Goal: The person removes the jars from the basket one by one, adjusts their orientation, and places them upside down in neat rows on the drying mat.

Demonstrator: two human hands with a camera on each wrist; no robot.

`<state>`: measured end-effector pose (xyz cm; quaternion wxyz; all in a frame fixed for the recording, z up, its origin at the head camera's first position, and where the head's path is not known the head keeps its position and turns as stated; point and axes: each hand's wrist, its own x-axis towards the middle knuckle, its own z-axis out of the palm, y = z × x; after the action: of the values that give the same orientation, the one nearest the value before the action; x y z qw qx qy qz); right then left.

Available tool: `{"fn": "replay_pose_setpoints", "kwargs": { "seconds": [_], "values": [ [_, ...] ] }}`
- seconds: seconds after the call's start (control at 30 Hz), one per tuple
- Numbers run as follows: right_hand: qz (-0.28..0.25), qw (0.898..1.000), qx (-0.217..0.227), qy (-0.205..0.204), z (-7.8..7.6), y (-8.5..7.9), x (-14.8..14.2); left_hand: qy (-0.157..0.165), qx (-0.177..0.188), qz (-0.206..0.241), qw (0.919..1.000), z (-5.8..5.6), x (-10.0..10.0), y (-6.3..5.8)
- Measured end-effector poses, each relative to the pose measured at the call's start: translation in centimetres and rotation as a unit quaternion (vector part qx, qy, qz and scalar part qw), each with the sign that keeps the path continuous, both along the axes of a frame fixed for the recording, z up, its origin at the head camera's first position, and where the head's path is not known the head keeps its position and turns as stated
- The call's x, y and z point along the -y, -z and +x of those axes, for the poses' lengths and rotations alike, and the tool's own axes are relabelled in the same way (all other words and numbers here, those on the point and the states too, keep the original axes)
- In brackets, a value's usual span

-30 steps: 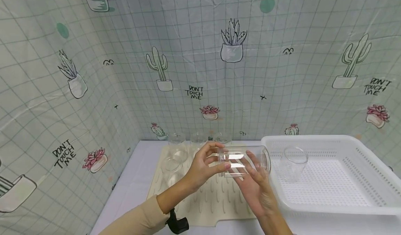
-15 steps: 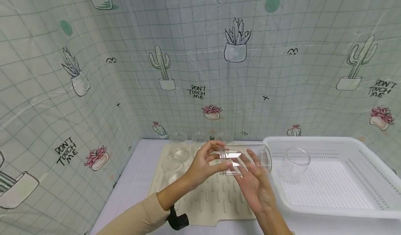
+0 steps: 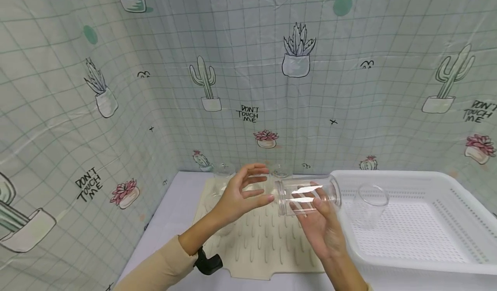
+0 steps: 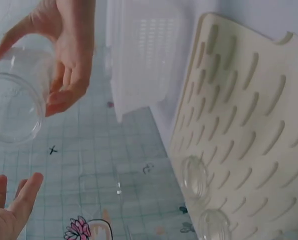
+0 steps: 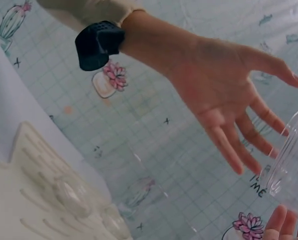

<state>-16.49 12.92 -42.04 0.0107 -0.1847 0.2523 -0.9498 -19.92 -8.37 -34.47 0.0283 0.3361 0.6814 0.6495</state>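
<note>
A clear jar (image 3: 308,196) lies sideways in the air above a cream ridged drying mat (image 3: 272,256), its rimmed mouth facing left. My right hand (image 3: 324,228) holds it from below, thumb on the near side and fingers behind. Just left of the mouth is my left hand (image 3: 242,196), fingers spread and slightly bent, holding nothing. In the right wrist view the left hand (image 5: 214,95) shows its palm, with the jar (image 5: 294,170) beyond its fingertips. The left wrist view shows the right hand (image 4: 71,55) gripping the jar (image 4: 18,100).
A white perforated basket (image 3: 411,263) stands to the right, with another clear jar (image 3: 370,207) in it. Several clear jars stand on the mat's far left part, including one jar (image 4: 195,177) seen in the left wrist view. A patterned curtain (image 3: 248,67) hangs behind the table.
My left hand has let go of the jar's mouth end and moved left. The right hand keeps the jar, now slightly tilted. The head view has shifted a little.
</note>
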Motion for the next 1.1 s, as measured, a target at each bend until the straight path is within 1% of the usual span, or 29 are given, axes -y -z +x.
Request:
{"fn": "replay_pose_setpoints", "kwargs": {
  "seconds": [0.07, 0.13, 0.17, 0.23, 0.33, 0.53, 0.63, 0.77, 0.83, 0.9, 0.97, 1.1],
  "values": [
    [0.011, 1.000, -0.014, -0.007, -0.3, 0.1, -0.1, -0.017, -0.017, -0.015, 0.9996, 0.4, 0.7, -0.8],
    [0.024, 1.000, -0.017, -0.009, -0.6, 0.2, -0.1, -0.038, -0.034, -0.037, 0.9980, 0.7, 1.5, -1.6],
    [0.030, 0.999, -0.014, -0.008, -0.7, 0.3, -0.1, -0.047, -0.043, -0.045, 0.9970, 0.7, 1.8, -1.8],
    [0.040, 0.999, -0.001, -0.005, -0.9, 0.4, 0.0, -0.061, -0.054, -0.054, 0.9952, 0.7, 2.6, -2.1],
    [0.051, 0.998, 0.024, 0.001, -1.4, 0.5, 0.2, -0.076, -0.062, -0.050, 0.9940, 0.3, 3.7, -1.8],
    [0.098, 0.993, 0.064, 0.030, -2.3, 1.0, 0.7, -0.107, -0.071, -0.038, 0.9909, -1.4, 6.7, 0.7],
    [0.118, 0.989, 0.079, 0.039, -2.6, 1.4, 1.0, -0.115, -0.056, -0.031, 0.9913, -1.8, 8.0, 1.8],
    [0.133, 0.987, 0.085, 0.043, -3.0, 1.9, 1.4, -0.122, -0.019, -0.014, 0.9922, -1.8, 9.5, 2.9],
    [0.138, 0.986, 0.084, 0.043, -3.2, 2.1, 1.5, -0.126, -0.004, -0.013, 0.9919, -1.7, 10.2, 3.5],
    [0.136, 0.986, 0.081, 0.041, -3.4, 2.3, 1.7, -0.131, 0.006, -0.022, 0.9911, -1.7, 10.9, 4.2],
    [0.143, 0.985, 0.088, 0.045, -3.6, 2.5, 1.9, -0.139, 0.012, -0.032, 0.9897, -1.7, 11.5, 5.1],
    [0.163, 0.979, 0.106, 0.057, -3.9, 2.7, 2.3, -0.168, 0.033, -0.061, 0.9833, -1.4, 12.7, 7.0]
  ]
}}
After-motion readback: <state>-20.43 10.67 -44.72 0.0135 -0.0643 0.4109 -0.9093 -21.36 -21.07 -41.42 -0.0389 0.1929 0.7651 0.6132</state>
